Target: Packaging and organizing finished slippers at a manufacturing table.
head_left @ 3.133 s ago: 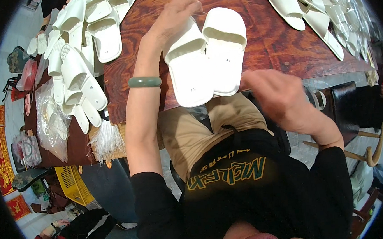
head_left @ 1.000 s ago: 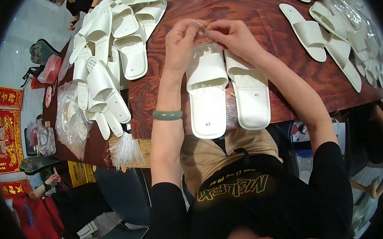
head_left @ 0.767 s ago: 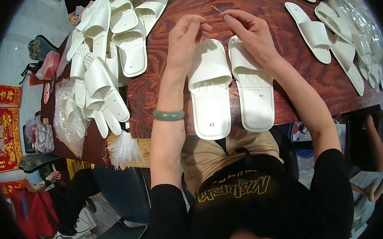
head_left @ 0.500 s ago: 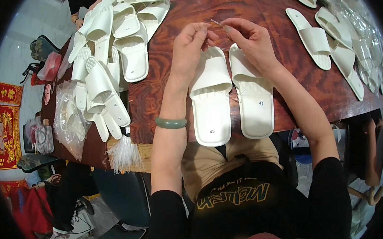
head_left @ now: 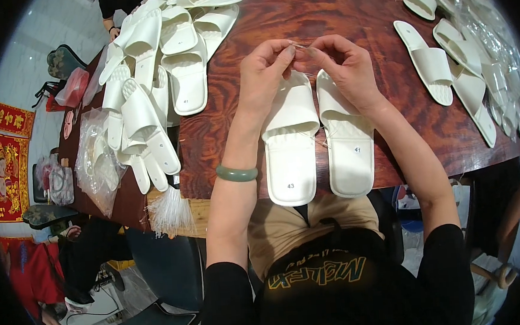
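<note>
Red-brown wood-grained surface [head_left: 334, 15], with white slippers heaped on the left [head_left: 143, 110] and clear plastic [head_left: 503, 70] bunched over more slippers at right. Left slipper [head_left: 291, 160] and right slipper [head_left: 350, 151] are laid side by side at the near edge, slightly apart, heels toward the wearer. Just beyond their toes, a thin strand [head_left: 301, 47] is pinched between thumb and forefinger by left hand [head_left: 266, 70] and right hand [head_left: 346, 68] alike.

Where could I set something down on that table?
The widest bare patch of table lies beyond the left hand and right hand, between the slipper pile and the slippers at right. A smaller one lies between that pile and the left forearm. Crowded: the pile itself and the right side with its clear plastic.
</note>
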